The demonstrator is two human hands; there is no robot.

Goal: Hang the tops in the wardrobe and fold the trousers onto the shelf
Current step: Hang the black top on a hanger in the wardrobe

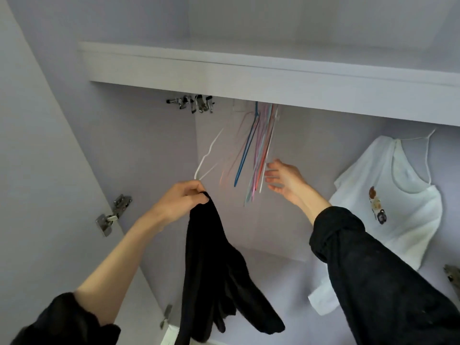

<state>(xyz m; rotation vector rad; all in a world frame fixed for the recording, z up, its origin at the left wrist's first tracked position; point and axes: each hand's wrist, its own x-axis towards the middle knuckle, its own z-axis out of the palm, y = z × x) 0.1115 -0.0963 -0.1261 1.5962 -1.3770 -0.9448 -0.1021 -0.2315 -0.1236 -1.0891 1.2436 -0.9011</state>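
- The left hand [183, 199] is raised in front of the open wardrobe [149, 135], its grip clenched round the top edge of a black top [211, 257]; the same grip seems also to pinch the lower corner of a white hanger [207, 155].
- The black top hangs straight down from that grip, long axis vertical, its loose folds trailing towards the bottom of the view. It is on no hanger yet, as far as I can see.
- The white hanger slants up and to the right from the left hand towards the rail, which the shelf [249, 68] hides. I cannot tell whether its hook is on the rail or off it.
- The right hand [283, 179] is released, fingers spread, holding nothing; its fingertips reach the bunch of coloured hangers [256, 150], touching them or just short of it.
- That bunch hangs steeply, blurred, between the two hands, nearer the right one.
- So the hanger lies above and right of the left grip, the garment directly below it; I judge the free right hand the better placed to steady a hanger while the left feeds the top's neck over it.
- A white top [388, 195] hangs at the far right, well apart from both hands.
- No trousers are in sight.
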